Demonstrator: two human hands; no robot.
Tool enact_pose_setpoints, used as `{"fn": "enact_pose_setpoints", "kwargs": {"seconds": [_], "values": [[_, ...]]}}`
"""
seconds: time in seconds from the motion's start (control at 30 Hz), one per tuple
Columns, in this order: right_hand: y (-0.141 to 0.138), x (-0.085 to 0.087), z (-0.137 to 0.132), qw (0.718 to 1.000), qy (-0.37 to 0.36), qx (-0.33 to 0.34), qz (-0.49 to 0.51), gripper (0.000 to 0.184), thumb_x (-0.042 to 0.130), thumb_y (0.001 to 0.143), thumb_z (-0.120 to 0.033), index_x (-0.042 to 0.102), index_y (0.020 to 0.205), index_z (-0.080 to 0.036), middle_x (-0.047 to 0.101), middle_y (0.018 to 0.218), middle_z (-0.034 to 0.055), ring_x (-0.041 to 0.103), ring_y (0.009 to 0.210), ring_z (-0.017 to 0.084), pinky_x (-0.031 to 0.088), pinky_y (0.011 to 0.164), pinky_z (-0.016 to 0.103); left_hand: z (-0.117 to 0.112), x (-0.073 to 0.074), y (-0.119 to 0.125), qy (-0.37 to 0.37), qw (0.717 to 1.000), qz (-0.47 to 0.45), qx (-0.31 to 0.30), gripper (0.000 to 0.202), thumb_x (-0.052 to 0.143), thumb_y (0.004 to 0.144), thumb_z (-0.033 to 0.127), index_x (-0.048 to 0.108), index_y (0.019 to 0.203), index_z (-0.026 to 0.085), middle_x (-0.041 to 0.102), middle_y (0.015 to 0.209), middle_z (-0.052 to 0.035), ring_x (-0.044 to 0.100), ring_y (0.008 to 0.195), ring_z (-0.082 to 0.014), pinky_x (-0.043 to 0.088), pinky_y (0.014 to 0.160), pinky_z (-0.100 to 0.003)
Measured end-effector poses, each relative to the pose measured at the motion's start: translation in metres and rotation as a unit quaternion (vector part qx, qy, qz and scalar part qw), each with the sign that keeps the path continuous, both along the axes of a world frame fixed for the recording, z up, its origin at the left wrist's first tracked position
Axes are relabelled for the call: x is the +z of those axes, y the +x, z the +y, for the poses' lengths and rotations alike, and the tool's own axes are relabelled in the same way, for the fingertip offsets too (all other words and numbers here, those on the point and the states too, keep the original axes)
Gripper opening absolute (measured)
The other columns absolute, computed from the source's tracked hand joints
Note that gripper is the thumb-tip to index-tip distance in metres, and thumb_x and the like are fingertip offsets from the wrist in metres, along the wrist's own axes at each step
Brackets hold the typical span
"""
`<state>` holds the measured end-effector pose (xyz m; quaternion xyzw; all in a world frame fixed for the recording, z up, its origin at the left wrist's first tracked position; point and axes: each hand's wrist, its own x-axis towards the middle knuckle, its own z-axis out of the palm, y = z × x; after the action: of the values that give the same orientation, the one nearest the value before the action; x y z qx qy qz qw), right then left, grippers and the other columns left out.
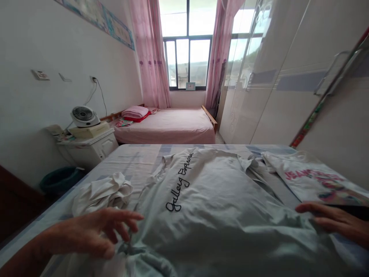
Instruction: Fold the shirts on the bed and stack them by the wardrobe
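Observation:
A pale T-shirt (219, 192) with black script lettering lies spread on the bed in front of me, its neckline end pointing away. Its near part is wrinkled and somewhat blurred. My left hand (92, 232) hovers by the shirt's left edge with fingers apart and holds nothing. Bunched pale-green fabric (150, 261) lies just beside that hand. At the shirt's right edge is my right hand (337, 223), fingers stretched out and apart; whether it touches the cloth I cannot tell. Beyond my left hand sits a crumpled white garment (105, 192).
A white T-shirt with pink print (311, 175) lies on the bed (138, 154) at the right. A second bed (175, 123) stands below the window. On the left are a nightstand (92, 148), a fan (84, 115) and a dark bin (62, 179). A wardrobe (276, 104) lines the right.

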<state>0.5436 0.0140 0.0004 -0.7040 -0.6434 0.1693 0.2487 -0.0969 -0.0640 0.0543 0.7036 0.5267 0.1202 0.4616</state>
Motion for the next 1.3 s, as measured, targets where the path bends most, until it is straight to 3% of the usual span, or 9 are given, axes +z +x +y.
{"fn": "enact_pose_setpoints", "kwargs": {"seconds": [0.13, 0.23, 0.4, 0.6, 0.73, 0.87, 1.0, 1.13, 1.3], "values": [[-0.007, -0.007, 0.049, 0.998, -0.039, 0.033, -0.043, 0.04, 0.052, 0.063, -0.054, 0.069, 0.092, -0.034, 0.068, 0.112, 0.009, 0.061, 0.107, 0.031, 0.047, 0.092, 0.042, 0.074, -0.021, 0.004, 0.046, 0.982, -0.039, 0.181, 0.05, 0.065, 0.068, 0.052, 0.068, 0.11, 0.024, 0.067, 0.113, -0.0075, 0.062, 0.098, -0.0262, 0.051, 0.076, -0.03], [-0.043, 0.001, 0.103, 0.993, 0.025, 0.026, -0.108, 0.051, 0.039, 0.077, -0.047, 0.06, 0.115, -0.021, 0.059, 0.127, 0.0146, 0.055, 0.115, 0.03, 0.041, 0.099, 0.04, 0.143, -0.037, 0.02, 0.154, 0.955, 0.047, 0.25, 0.04, 0.06, 0.065, 0.056, 0.07, 0.075, 0.019, 0.07, 0.084, -0.007, 0.061, 0.079, -0.0243, 0.047, 0.063, -0.027], [-0.1, -0.001, 0.194, 0.981, 0.062, 0.023, -0.181, 0.062, 0.033, 0.085, -0.04, 0.047, 0.131, -0.001, 0.048, 0.136, 0.0228, 0.042, 0.128, 0.031, 0.032, 0.105, 0.039, 0.234, -0.055, 0.05, 0.2, 0.937, 0.105, 0.266, 0.04, 0.048, 0.074, 0.051, 0.055, 0.051, 0.019, 0.053, 0.052, -0.0017, 0.055, 0.064, -0.0196, 0.038, 0.058, -0.025], [-0.136, -0.018, 0.25, 0.981, 0.033, 0.056, -0.18, 0.047, 0.05, 0.079, -0.041, 0.062, 0.117, -0.016, 0.064, 0.118, 0.0131, 0.059, 0.109, 0.027, 0.045, 0.088, 0.035, 0.283, -0.06, 0.08, 0.205, 0.942, 0.142, 0.226, 0.017, 0.068, 0.056, 0.031, 0.06, 0.055, 0.016, 0.059, 0.058, -0.0029, 0.057, 0.068, -0.0217, 0.038, 0.061, -0.026], [-0.143, -0.016, 0.228, 0.974, 0.036, 0.109, -0.193, 0.025, 0.05, 0.074, -0.03, 0.069, 0.087, -0.022, 0.071, 0.09, 0.0057, 0.063, 0.088, 0.023, 0.046, 0.078, 0.032, 0.254, -0.042, 0.087, 0.226, 0.954, 0.103, 0.166, 0.018, 0.056, 0.067, 0.022, 0.07, 0.076, 0.015, 0.065, 0.072, -0.0008, 0.059, 0.074, -0.0184, 0.04, 0.067, -0.024], [-0.119, 0.002, 0.177, 0.966, 0.081, 0.179, -0.168, 0.022, 0.045, 0.075, -0.029, 0.065, 0.079, -0.022, 0.069, 0.083, 0.004, 0.062, 0.078, 0.02, 0.045, 0.072, 0.03, 0.17, -0.016, 0.085, 0.216, 0.976, 0.017, 0.007, 0.027, 0.051, 0.076, 0.021, 0.071, 0.093, 0.019, 0.067, 0.087, 0.0005, 0.059, 0.082, -0.0164, 0.042, 0.071, -0.022], [-0.116, 0.029, 0.136, 0.979, 0.073, 0.141, -0.126, 0.022, 0.046, 0.076, -0.03, 0.065, 0.084, -0.021, 0.069, 0.086, 0.0047, 0.063, 0.073, 0.02, 0.046, 0.07, 0.031, 0.085, -0.019, 0.098, 0.16, 0.972, 0.086, -0.152, 0.029, 0.055, 0.069, 0.009, 0.071, 0.087, 0.023, 0.06, 0.081, 0.0005, 0.056, 0.074, -0.0132, 0.04, 0.069, -0.021], [-0.183, 0.047, 0.117, 0.968, 0.109, 0.214, -0.073, 0.029, 0.045, 0.083, -0.036, 0.065, 0.094, -0.019, 0.068, 0.102, 0.0064, 0.064, 0.082, 0.018, 0.047, 0.076, 0.03, 0.045, -0.041, 0.116, 0.18, 0.972, 0.091, -0.123, 0.017, 0.062, 0.073, 0.019, 0.065, 0.089, 0.024, 0.057, 0.106, -0.0032, 0.055, 0.094, -0.017, 0.041, 0.084, -0.026], [-0.28, 0.031, 0.111, 0.937, 0.047, 0.303, -0.168, 0.053, 0.05, 0.08, -0.057, 0.062, 0.114, -0.018, 0.064, 0.114, 0.0117, 0.062, 0.096, 0.024, 0.046, 0.079, 0.031, 0.034, -0.055, 0.119, 0.189, 0.969, 0.147, -0.069, 0.035, 0.063, 0.072, 0.022, 0.057, 0.106, 0.027, 0.056, 0.11, -0.0054, 0.053, 0.099, -0.0222, 0.041, 0.087, -0.033]]}}
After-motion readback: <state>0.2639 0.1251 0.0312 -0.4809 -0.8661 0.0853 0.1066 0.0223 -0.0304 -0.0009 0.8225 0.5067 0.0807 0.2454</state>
